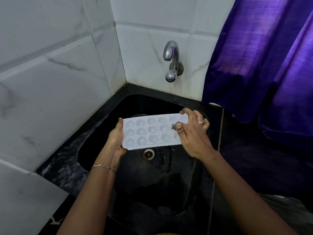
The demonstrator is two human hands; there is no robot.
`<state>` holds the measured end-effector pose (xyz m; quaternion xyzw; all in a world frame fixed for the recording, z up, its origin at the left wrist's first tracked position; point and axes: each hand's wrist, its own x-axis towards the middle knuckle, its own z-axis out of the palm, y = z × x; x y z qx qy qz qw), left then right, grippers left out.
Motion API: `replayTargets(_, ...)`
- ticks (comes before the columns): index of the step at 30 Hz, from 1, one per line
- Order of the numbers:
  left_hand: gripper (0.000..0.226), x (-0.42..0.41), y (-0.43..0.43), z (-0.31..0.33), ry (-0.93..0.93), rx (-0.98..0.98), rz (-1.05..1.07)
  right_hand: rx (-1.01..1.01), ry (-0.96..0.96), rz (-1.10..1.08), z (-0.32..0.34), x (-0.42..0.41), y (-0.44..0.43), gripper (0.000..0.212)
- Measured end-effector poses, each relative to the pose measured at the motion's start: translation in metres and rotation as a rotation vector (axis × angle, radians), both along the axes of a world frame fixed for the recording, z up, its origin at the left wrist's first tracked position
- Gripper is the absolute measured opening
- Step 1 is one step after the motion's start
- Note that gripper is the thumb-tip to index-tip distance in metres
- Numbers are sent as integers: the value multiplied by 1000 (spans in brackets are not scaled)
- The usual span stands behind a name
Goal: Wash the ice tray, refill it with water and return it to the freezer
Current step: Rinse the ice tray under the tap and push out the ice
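With my right hand (191, 134) reaching over the far end of the ice tray (153, 131), I note the fingers (187, 114) spread and curled: forefinger on the tray's back right corner, thumb pressing down near the end cups. Something small and clear sits just under the thumb tip; I cannot tell what it is. A ring shows on one finger of that hand.

My left hand (116, 138) cups the tray's other short end, thumb along the side edge, remaining fingers hidden beneath, so their spread cannot be read. A thin chain bracelet (105, 167) circles that wrist.

Tray: white, translucent, three rows of shaped cups, open side up, held roughly level above the black sink (94, 150). Whether the cups hold water, I cannot tell. It hangs over the basin just behind the drain (148, 154), touching nothing but my hands.

Tap (171, 61) on the tiled back wall (50, 82), above and behind the tray; no stream visible. Sink's left rim looks wet. Purple curtain (262, 56) hangs at right.
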<state>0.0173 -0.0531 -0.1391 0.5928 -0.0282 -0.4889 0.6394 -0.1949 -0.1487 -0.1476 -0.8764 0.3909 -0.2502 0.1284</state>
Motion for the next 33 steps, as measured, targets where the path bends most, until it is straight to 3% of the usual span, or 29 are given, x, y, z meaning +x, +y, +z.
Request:
replayTargets(6,47,0,0,1,22,1,7,46,-76,17,3,-3,0,87)
replayTargets(14,47,-5,0,9,31,-18,-2,-49,-24,-48,4,-4,1,76)
replayTargets(19,44,-6,1,12,-26,-8,-9,-90,-28,-27,12,-4,10,56)
replayTargets(29,44,-13,0,12,-28,0,10,-150,173,119,24,9,17,71)
replayTargets(33,43,-11,-1,12,-27,-5,24,-121,171,126,22,12,18,71)
